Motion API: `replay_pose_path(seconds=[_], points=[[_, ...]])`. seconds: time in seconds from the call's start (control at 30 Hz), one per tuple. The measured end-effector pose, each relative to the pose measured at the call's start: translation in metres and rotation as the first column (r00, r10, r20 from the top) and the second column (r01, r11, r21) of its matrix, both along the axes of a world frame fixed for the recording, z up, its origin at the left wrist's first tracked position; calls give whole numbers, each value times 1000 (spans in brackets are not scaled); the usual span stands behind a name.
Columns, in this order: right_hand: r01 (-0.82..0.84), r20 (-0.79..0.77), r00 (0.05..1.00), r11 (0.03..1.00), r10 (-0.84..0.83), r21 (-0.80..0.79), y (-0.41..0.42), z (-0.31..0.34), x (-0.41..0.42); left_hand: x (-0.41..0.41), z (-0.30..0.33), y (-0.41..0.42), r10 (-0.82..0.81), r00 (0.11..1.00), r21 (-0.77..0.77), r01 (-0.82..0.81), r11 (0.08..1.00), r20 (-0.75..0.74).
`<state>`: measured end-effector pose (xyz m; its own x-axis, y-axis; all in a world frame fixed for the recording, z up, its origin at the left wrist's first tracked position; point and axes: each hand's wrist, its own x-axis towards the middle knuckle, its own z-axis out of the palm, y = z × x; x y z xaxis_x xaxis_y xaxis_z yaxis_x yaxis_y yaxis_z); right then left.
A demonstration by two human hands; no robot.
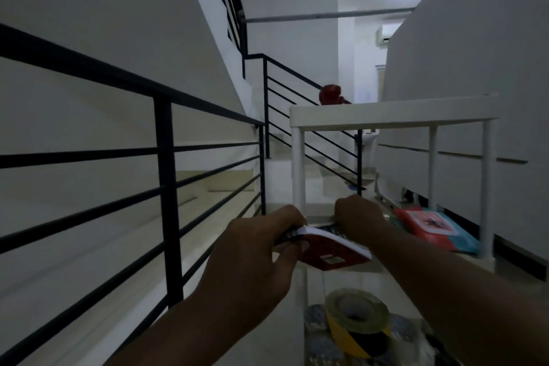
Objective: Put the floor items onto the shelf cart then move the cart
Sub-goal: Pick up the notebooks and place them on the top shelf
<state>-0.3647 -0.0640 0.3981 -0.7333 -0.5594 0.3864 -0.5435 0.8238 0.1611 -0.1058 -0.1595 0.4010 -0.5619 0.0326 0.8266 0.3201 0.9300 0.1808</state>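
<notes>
A white shelf cart (392, 114) stands in front of me by the stairs. Both hands hold a red-covered book with white pages (332, 249) at the cart's middle shelf level. My left hand (258, 246) grips its near left end, and my right hand (361, 215) holds its far side. A red and teal packet (430, 227) lies on the middle shelf to the right. On the lower shelf sits a yellow-and-black tape roll (358, 324) over round grey items (319, 321). A red object (331, 95) shows just behind the cart's top shelf.
A black metal railing (163, 175) runs along the left, close to the cart, with stair steps (219, 184) behind it. A white wall (475, 68) bounds the right side. More stairs rise beyond the cart.
</notes>
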Motion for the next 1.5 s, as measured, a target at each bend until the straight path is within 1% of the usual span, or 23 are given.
replay_pose_path(seconds=[0.07,0.1,0.13,0.2,0.23,0.3,0.33,0.37,0.4,0.43,0.5,0.57,0.7,0.8,0.9,1.0,1.07,1.13,1.17,1.2,1.3,1.43,1.5], points=[[-22,127,992,995,10,96,3,5,-4,3,-3,0,-7,1000,1,7,1000,-16],[-44,191,981,994,24,99,7,8,-4,3,-5,1,-12,1000,2,12,1000,-24],[-76,233,971,995,61,58,13,12,-3,3,-8,3,-18,999,5,18,1000,-30],[-186,207,955,973,212,-137,28,24,8,2,-13,6,-30,999,25,31,999,-41],[-256,198,930,932,310,-257,39,33,20,0,-15,9,-35,998,31,37,999,-45],[-389,247,812,805,529,-448,66,51,58,-7,-18,16,-51,997,42,53,998,-61],[-441,284,737,756,613,-484,81,59,83,-12,-19,20,-61,996,52,64,997,-65],[-482,314,686,734,656,-478,95,61,105,-17,-19,24,-67,995,62,71,996,-70],[-519,318,674,733,667,-439,108,61,122,-22,-17,28,-66,995,68,71,995,-79],[-550,276,705,749,654,-369,117,58,133,-27,-15,32,-64,994,72,70,995,-87],[-545,89,814,807,574,-225,126,48,138,-39,-10,38,-76,993,71,83,994,-94],[-489,-60,871,845,488,-215,125,42,130,-53,-5,41,-82,992,70,89,994,-98],[-392,-180,916,896,359,-210,102,40,98,-77,-8,33,4,999,71,-1,998,-33],[-274,-188,952,949,243,-157,70,34,72,-77,-16,24,28,999,57,-27,998,-27],[-224,-201,958,970,202,-94,37,16,47,-62,-28,17,21,1000,48,-21,999,-13],[-189,-181,969,977,169,-98,15,-3,17,-47,-39,11,30,999,-2,-30,1000,33],[-204,-74,978,965,194,-165,6,-9,5,-41,-44,9,43,997,-70,-38,997,60],[-230,71,968,963,242,-138,0,-10,-1,-39,-47,6,42,996,-112,-33,993,80],[-241,121,960,964,254,-115,1,-9,0,-39,-48,6,39,995,-115,-29,993,87],[-256,133,953,959,272,-121,2,-8,0,-40,-49,5,36,996,-114,-26,993,85],[-310,60,941,922,332,-234,18,-1,12,-39,-55,6,25,995,-76,-18,997,101],[-384,-100,923,877,372,-290,60,8,57,-29,-59,18,46,989,-86,-34,996,142],[-451,-181,892,832,414,-323,83,4,87,-22,-61,28,35,983,-80,-21,997,180]])
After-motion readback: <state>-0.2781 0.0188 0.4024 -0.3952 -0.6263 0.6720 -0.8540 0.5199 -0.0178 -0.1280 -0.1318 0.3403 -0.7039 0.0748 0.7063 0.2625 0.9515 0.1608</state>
